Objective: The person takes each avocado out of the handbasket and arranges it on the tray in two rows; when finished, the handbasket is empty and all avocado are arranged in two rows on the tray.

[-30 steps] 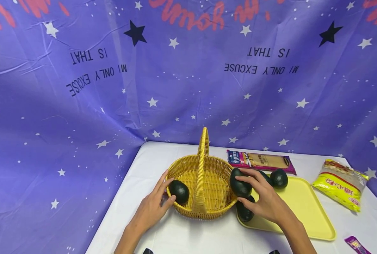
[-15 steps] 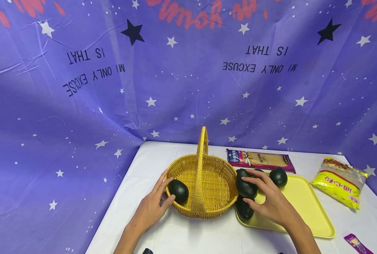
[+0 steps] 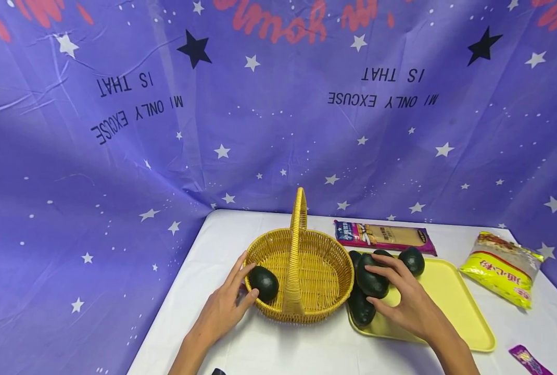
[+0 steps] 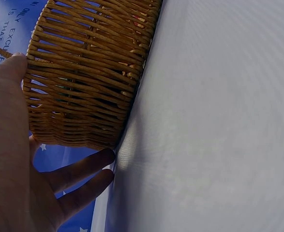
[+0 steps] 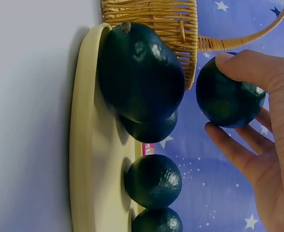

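My right hand [image 3: 407,297] holds a dark green avocado [image 5: 231,92] between thumb and fingers. In the right wrist view that avocado is raised above the yellow tray [image 3: 447,307], just beside the wicker basket. Several other avocados lie on the tray, among them a large one [image 5: 142,72] at the edge nearest the basket. Against the left side of the wicker basket [image 3: 318,281] rests my left hand [image 3: 224,307], its thumb at the rim and its fingers straight and spread. One avocado [image 3: 264,284] sits inside the basket, close to the left thumb.
A flat noodle packet [image 3: 386,237] lies behind the tray. Off to the right is a yellow bag [image 3: 502,271], with a small purple packet [image 3: 529,359] nearer the front. The basket's tall handle [image 3: 295,250] arches over its middle. A purple star-print cloth [image 3: 278,130] hangs behind the table.
My right hand has carried its avocado rightward, from the basket's right rim to above the tray. More of the tray's avocados show now. The left hand stays against the basket.
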Tool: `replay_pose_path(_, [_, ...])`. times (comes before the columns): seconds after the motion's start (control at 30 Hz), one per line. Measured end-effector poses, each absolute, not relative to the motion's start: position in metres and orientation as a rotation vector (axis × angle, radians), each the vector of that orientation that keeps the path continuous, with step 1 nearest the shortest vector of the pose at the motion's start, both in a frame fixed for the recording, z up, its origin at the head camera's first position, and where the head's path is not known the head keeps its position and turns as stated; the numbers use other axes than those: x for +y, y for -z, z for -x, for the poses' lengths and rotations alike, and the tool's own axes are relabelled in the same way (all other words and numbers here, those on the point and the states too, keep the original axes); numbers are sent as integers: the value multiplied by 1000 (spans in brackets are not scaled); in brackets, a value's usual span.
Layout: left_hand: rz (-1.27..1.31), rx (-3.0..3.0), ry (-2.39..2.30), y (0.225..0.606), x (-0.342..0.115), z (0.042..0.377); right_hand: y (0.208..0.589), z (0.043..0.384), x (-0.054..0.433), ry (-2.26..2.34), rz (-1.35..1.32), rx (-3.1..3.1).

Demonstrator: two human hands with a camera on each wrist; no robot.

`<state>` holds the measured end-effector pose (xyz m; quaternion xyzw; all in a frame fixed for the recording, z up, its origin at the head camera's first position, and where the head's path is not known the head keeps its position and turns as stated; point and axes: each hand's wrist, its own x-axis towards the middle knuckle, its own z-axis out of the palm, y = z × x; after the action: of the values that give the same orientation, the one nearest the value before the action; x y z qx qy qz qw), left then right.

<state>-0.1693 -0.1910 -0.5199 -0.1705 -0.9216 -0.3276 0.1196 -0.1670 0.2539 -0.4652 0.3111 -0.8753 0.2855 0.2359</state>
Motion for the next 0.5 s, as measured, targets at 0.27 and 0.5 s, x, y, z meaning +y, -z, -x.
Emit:
replay_pose_path(0.27, [499, -2695, 950, 521, -190, 170, 465, 164, 261, -793, -878, -2363])
replay_pose_path(0.5, [503, -2692, 962, 522, -191, 170, 469, 160, 266, -787, -851, -2364])
